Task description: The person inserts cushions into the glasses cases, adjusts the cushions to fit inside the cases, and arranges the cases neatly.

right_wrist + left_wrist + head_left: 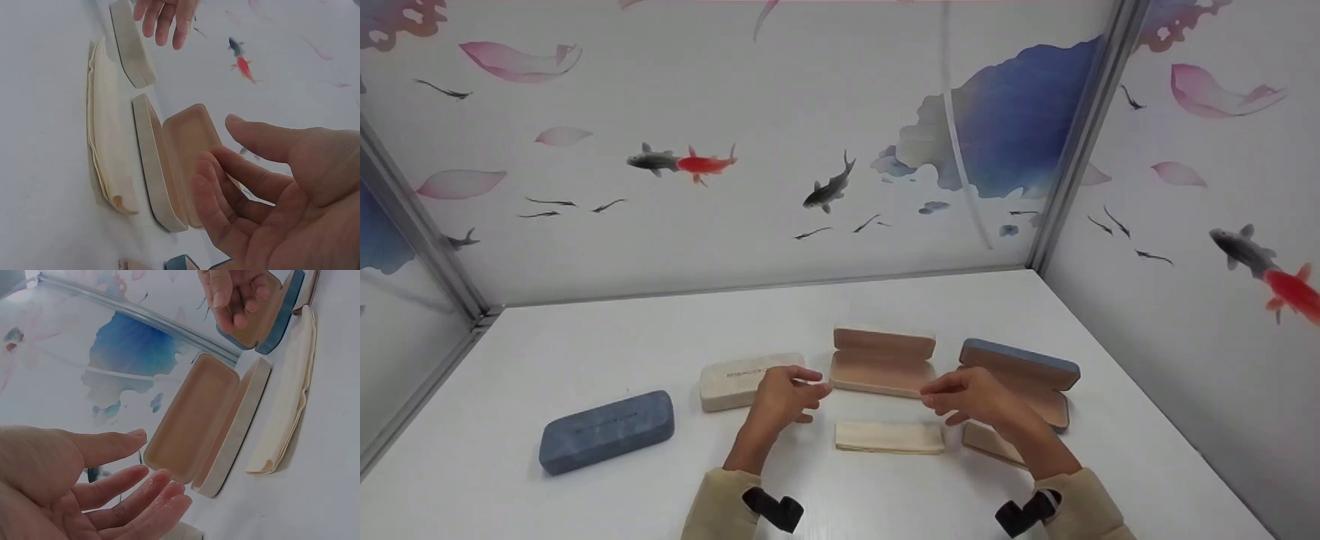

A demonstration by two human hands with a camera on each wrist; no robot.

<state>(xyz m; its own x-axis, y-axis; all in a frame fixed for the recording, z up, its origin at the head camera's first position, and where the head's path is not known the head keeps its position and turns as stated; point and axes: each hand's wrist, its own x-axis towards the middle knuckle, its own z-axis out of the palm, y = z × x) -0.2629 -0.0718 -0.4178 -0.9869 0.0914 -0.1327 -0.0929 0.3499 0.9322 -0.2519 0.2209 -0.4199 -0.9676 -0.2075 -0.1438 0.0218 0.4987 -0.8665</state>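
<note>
Hands (787, 394) (973, 395), loosely spread and empty, flank a round-cornered, tan-lined case (881, 371) and flat folded cream cloth (889, 437).

And along the back, there's the white wall panel (675, 247), fish all over it! A black-and-red fish print (686, 161) sits left of centre, a lone dark fish (828, 189) tilts beside it, and a big blue blotch (1020, 112) fills the upper right, crossed by a pale curved streak (956, 142). Pink petal (517, 67), top left! Metal posts (1084, 135) mark both corners, the right wall panel (1117, 300) carries another two-tone fish (1264, 268), and below spreads the white bench (622, 337).
</note>
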